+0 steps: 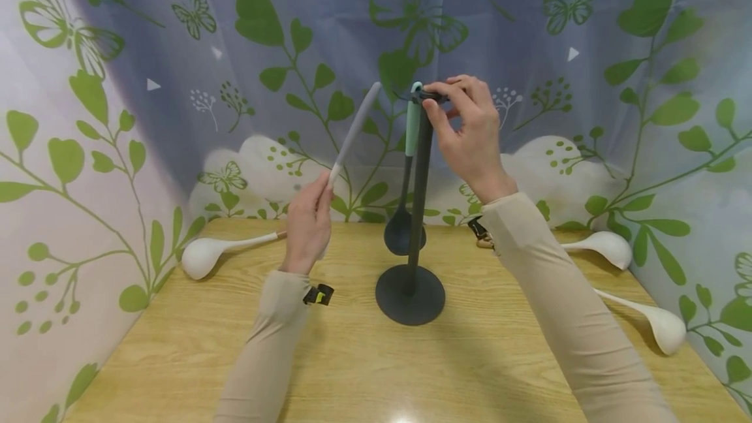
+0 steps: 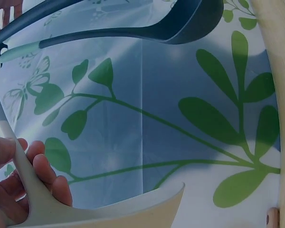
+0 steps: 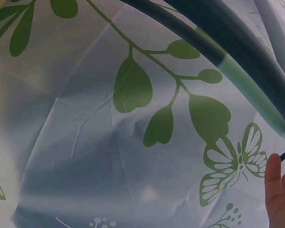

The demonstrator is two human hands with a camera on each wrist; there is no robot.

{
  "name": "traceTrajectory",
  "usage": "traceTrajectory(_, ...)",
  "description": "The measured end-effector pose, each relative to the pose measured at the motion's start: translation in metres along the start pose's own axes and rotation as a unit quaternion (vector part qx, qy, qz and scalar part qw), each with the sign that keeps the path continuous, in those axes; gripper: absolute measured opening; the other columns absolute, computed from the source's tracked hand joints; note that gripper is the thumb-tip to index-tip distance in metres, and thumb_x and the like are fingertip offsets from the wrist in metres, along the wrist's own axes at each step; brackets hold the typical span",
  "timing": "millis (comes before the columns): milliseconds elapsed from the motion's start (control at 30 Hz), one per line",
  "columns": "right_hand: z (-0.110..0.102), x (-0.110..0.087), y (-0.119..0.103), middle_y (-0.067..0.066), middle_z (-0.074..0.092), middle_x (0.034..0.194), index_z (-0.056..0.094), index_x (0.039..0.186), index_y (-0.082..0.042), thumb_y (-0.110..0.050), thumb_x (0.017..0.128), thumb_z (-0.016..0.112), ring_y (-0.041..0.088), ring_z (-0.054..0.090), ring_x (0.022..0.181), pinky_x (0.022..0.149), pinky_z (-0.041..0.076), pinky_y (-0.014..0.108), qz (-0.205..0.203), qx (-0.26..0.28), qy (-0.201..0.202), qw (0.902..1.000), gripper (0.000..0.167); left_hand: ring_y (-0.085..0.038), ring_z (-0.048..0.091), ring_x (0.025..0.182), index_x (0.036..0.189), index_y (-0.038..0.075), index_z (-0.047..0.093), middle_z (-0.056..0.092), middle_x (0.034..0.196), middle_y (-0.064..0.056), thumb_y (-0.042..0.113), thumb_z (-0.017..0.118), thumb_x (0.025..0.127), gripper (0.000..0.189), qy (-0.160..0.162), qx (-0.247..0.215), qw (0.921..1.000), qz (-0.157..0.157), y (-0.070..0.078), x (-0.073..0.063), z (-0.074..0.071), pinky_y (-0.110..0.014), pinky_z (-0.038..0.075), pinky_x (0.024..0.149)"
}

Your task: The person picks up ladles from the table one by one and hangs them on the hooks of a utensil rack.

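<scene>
The left hand (image 1: 308, 224) grips a grey-handled utensil (image 1: 355, 134) raised beside the stand (image 1: 419, 207), whose top the right hand (image 1: 473, 129) pinches. On its far side hangs 1 green-handled ladle (image 1: 407, 172); 3 white ladles (image 1: 201, 258) lie on the table (image 1: 358, 371), before the curtain (image 1: 329, 12).

Grey-handled utensil (image 1: 355, 132) is wht, mint-handled ladle (image 1: 399, 232) & stand (image 1: 411, 309) dk grey, backdrop (image 1: 335, 12) blue/wht w/ grn leaf print (image 1: 258, 15).

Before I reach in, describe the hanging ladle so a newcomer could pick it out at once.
On the wooden table stands a dark pole on a round base. From its top, by the right hand, hangs the ladle. Its dark bowl and mint-green handle set it apart from the white ladles lying on the table.
</scene>
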State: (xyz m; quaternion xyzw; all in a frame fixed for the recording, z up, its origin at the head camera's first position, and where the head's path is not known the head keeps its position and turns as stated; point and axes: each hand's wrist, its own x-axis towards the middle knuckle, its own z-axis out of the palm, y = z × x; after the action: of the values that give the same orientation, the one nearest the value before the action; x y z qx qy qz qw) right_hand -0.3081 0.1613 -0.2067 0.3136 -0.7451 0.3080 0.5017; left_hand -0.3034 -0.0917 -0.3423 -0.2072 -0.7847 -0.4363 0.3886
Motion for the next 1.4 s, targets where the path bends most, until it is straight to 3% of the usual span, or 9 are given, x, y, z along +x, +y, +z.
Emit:
traceTrajectory(600,0.000,0.001,0.002,0.018,0.059,0.110,0.070,0.116,-0.003,-0.027,0.100,0.058,0.027,0.053,0.116,0.075,0.054,0.026,0.001,-0.002,0.000,1.0000,0.031,-0.026,0.060,0.074,0.134,0.002,0.059,0.067,0.092,-0.016,0.011,0.049,0.103,0.034,-0.004,-0.030,0.9995,-0.010,0.012,0.005,0.008,-0.033,0.046,0.064)
traceTrajectory(933,-0.002,0.001,0.001,0.016,0.060,0.110,0.071,0.116,-0.004,-0.028,0.099,0.059,0.026,0.055,0.113,0.074,0.052,0.023,0.001,-0.011,-0.004,0.9999,0.031,-0.029,0.061,0.076,0.132,0.002,0.061,0.067,0.092,-0.017,0.012,0.048,0.104,0.033,-0.012,-0.023,0.9997,0.002,0.014,0.007,0.011,-0.037,0.048,0.066)
traceTrajectory(1400,-0.002,0.002,0.001,0.018,0.059,0.108,0.071,0.115,-0.003,-0.026,0.099,0.059,0.027,0.056,0.106,0.072,0.053,0.023,-0.014,-0.017,0.000,0.9998,0.031,-0.024,0.055,0.070,0.131,0.003,0.061,0.065,0.089,-0.015,0.011,0.048,0.104,0.031,-0.026,-0.021,0.9993,0.012,0.013,0.005,0.013,-0.032,0.044,0.062)
